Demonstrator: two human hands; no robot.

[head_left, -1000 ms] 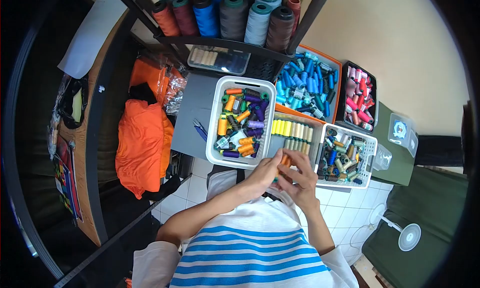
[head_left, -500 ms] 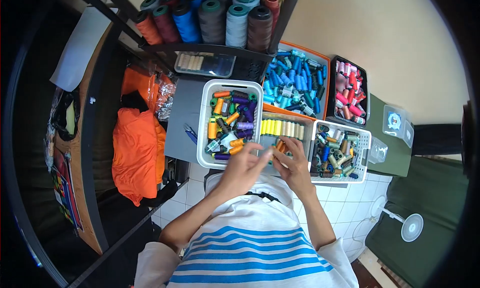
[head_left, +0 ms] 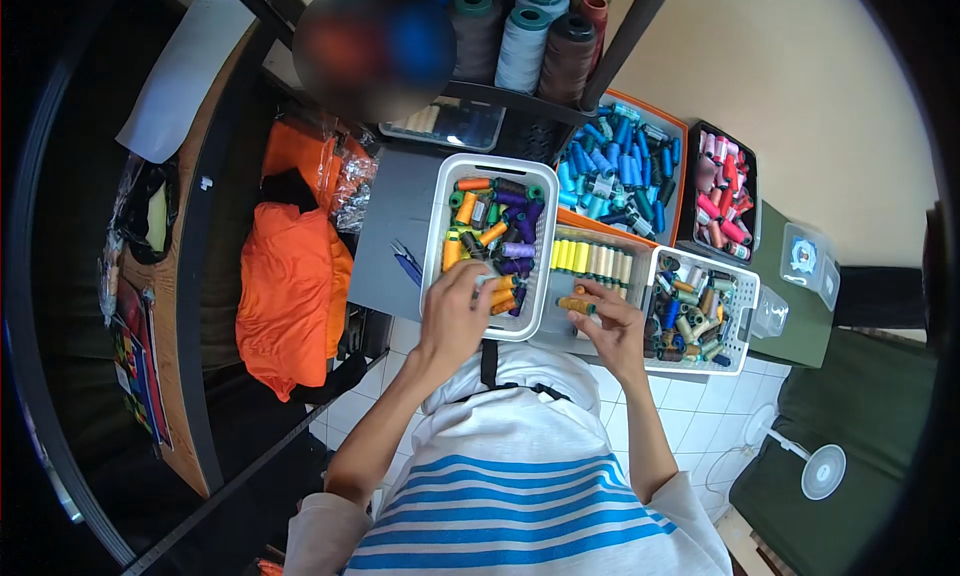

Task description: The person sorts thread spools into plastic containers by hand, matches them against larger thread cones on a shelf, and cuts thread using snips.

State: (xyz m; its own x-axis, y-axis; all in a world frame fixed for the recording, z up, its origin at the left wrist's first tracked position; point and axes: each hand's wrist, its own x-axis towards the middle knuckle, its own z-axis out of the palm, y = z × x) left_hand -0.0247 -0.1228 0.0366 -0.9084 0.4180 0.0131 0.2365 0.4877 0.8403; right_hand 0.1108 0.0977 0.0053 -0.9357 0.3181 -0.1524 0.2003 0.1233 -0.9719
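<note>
Over the near end of a white basket (head_left: 435,226) of mixed thread spools, my left hand (head_left: 455,311) has its fingers curled around a pale, blurred spool (head_left: 486,278). Orange-yellow spools (head_left: 503,298) lie right beside its thumb. My right hand (head_left: 612,326) pinches a golden-brown thread spool (head_left: 577,304) between thumb and fingers, above a clear bin (head_left: 560,328). In that bin stands a row of yellow spools (head_left: 571,256) and beige spools (head_left: 612,268).
An orange-rimmed bin (head_left: 683,156) of blue spools, a black bin (head_left: 757,191) of pink and red spools, and a white basket (head_left: 742,321) of mixed spools stand rightward. Large thread cones (head_left: 522,51) fill a shelf above. Snips (head_left: 407,264) lie left; orange cloth (head_left: 290,296) hangs farther left.
My hands have moved apart. The left has gone down into the white basket; the right holds the golden-brown spool over the clear bin. The whole view has shifted slightly.
</note>
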